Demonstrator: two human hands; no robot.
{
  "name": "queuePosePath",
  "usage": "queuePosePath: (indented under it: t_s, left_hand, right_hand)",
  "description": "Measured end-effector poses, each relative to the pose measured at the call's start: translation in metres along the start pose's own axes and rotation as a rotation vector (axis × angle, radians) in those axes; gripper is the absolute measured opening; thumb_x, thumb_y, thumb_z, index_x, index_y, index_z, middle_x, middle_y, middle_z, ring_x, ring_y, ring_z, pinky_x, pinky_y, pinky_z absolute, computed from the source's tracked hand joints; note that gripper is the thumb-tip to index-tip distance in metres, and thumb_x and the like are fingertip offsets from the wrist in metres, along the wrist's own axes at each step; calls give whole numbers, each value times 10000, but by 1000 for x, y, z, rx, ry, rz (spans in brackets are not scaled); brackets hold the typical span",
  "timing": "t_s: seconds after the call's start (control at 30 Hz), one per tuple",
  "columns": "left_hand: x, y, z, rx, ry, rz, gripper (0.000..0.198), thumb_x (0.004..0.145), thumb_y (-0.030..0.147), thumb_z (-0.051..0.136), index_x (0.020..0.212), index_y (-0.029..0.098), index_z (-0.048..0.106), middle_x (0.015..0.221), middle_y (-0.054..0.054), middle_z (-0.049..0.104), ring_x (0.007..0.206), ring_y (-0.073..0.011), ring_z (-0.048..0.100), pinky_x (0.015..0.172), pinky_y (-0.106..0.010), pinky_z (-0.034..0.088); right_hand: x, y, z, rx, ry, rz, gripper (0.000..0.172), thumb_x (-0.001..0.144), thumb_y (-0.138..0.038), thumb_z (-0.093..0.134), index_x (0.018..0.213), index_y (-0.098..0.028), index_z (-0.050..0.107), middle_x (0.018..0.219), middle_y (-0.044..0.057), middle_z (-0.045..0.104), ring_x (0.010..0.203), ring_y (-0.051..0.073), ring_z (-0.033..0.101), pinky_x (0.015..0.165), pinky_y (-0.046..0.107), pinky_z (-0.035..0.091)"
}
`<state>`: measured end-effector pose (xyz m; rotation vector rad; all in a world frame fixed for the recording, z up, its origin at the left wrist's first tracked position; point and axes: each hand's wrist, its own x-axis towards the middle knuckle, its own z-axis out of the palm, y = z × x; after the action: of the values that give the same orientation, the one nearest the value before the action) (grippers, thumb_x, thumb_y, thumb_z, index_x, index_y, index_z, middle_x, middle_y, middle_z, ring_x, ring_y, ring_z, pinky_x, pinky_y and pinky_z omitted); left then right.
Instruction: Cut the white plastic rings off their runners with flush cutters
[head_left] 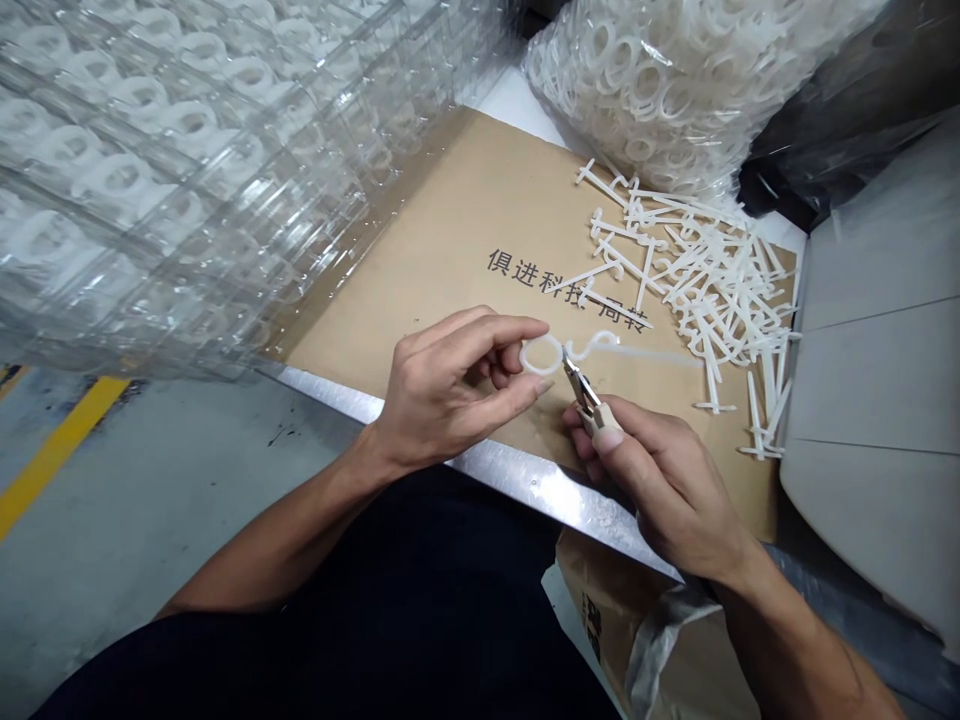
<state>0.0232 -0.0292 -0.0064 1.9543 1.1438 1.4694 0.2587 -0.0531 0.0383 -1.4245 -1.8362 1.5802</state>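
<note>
Between the thumb and fingers of my left hand [465, 385] is a translucent white plastic ring [541, 370], held above the cardboard. My right hand [660, 465] grips a pair of nippers [585, 390] with light handles. The tips of the nippers are at the ring's right edge, where a curved white plastic sprue [600, 343] begins. This sprue has a hooked end and a long straight stem stretching right, slightly blurred. Whether it is still joined to the ring I cannot tell.
Loose white sprue pieces [720, 270] lie heaped on the cardboard sheet [420, 240]. Clear trays of white rings [150, 150] are stacked at left. A clear bag of rings [645, 90] stands behind. A metal table edge [551, 485] runs in front; a grey panel [870, 360] stands right.
</note>
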Motion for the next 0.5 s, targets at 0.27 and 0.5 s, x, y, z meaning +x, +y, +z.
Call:
queuePosePath:
  t_s: [0.27, 0.5]
  left_hand:
    - [-2, -2, 1, -27, -9, -67, 256, 883, 227, 813, 1120, 168, 737, 858, -16, 718, 704, -89, 641, 630, -202, 544]
    - [-1, -2, 0, -11, -8, -85, 209, 899, 284, 811, 1068, 179, 748, 846, -15, 736, 684, -93, 647, 620, -213, 545]
  right_hand:
    - [0, 2, 3, 95, 19, 33, 427, 1110, -540, 440, 1093, -196, 693, 893, 37, 641, 729, 176, 579, 660, 307, 469]
    - [-1, 2, 3, 113, 30, 39, 423, 1093, -546, 477, 1085, -191, 707, 858, 39, 639, 722, 187, 576, 650, 307, 479]
